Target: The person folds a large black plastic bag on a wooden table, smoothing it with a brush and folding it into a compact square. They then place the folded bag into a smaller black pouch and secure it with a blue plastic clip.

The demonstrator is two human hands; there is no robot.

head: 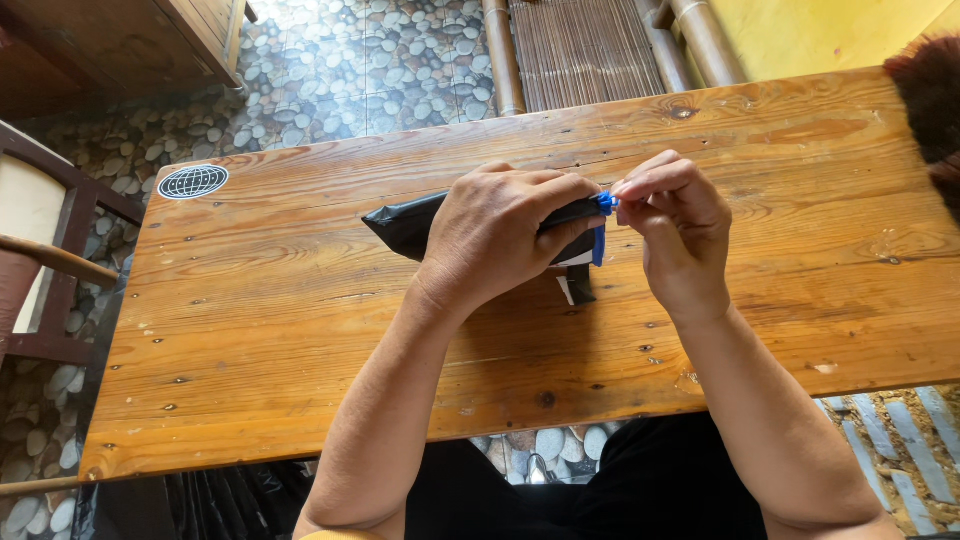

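A black pouch point(405, 226) with blue trim lies at the middle of the wooden table point(250, 330). My left hand point(500, 235) is clamped over the pouch and holds it from above. My right hand point(675, 225) pinches the small blue zipper pull point(605, 202) at the pouch's right end between thumb and fingertips. A white tag point(566, 290) and a dark flap stick out beneath the pouch. Most of the pouch is hidden under my left hand.
A round black-and-white globe sticker point(193, 181) sits at the table's far left corner. A wooden chair point(50, 260) stands to the left. A bamboo panel point(585, 50) leans beyond the table on a pebble-patterned floor point(380, 60). Something dark and furry point(930, 100) shows at the right edge.
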